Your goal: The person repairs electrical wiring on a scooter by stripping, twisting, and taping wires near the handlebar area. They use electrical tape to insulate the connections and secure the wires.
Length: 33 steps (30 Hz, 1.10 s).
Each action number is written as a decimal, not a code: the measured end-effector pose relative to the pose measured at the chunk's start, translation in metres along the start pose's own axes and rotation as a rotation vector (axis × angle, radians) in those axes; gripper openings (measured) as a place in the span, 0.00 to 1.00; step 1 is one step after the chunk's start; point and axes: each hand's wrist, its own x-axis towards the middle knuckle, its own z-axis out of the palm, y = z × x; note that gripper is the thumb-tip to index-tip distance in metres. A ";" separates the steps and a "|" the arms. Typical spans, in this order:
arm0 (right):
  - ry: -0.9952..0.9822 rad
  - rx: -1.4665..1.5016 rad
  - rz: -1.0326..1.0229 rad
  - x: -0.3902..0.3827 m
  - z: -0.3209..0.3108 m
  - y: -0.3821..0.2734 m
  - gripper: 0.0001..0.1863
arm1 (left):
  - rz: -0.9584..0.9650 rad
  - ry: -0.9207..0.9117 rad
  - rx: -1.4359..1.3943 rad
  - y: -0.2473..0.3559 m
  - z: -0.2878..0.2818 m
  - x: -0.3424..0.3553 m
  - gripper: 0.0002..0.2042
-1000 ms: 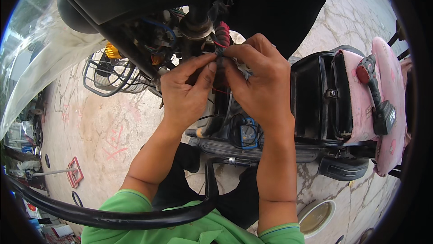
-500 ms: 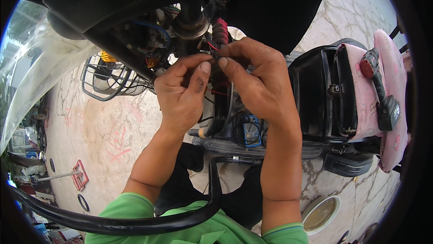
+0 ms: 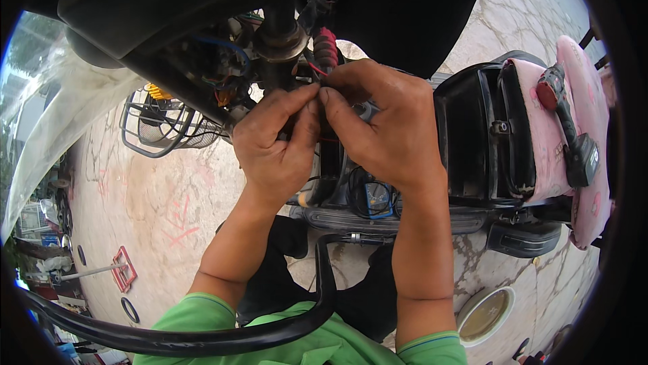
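My left hand [image 3: 275,145] and my right hand [image 3: 388,122] meet fingertip to fingertip beside the scooter's metal steering column [image 3: 280,46]. Both are closed in a pinch on a thin wire; a short red wire [image 3: 314,68] runs up from my fingertips. My fingers hide most of what they hold. Just above them is a red coil spring [image 3: 325,47]. Left of the column, loose wiring [image 3: 226,71] in several colours hangs in the opened front of the scooter.
A blue multimeter [image 3: 379,199] with black leads lies on the scooter's footboard. On the pink seat [image 3: 543,142] rests a cordless power tool [image 3: 570,128]. A black bar [image 3: 223,339] curves across in front of me. A wire basket [image 3: 152,125] is at left, a basin [image 3: 486,314] at lower right.
My hands stay together at the wire. The left fingers and thumb have turned and closed in more toward the right fingertips. The whole view has shifted slightly.
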 end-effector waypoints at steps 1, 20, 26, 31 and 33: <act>-0.008 -0.021 -0.026 0.001 -0.001 0.001 0.06 | 0.005 -0.012 0.018 0.001 -0.001 0.001 0.10; 0.089 0.387 0.398 0.008 -0.002 0.021 0.09 | -0.269 0.098 -0.452 0.000 0.002 -0.007 0.05; -0.010 0.339 0.287 0.007 -0.016 -0.003 0.07 | -0.337 0.060 -0.398 0.007 -0.001 -0.004 0.07; -0.078 0.056 -0.164 0.009 -0.021 0.002 0.09 | -0.370 0.049 -0.424 0.009 -0.002 -0.005 0.07; -0.069 0.007 -0.194 0.008 -0.017 0.002 0.11 | -0.378 0.047 -0.429 0.010 -0.001 -0.004 0.07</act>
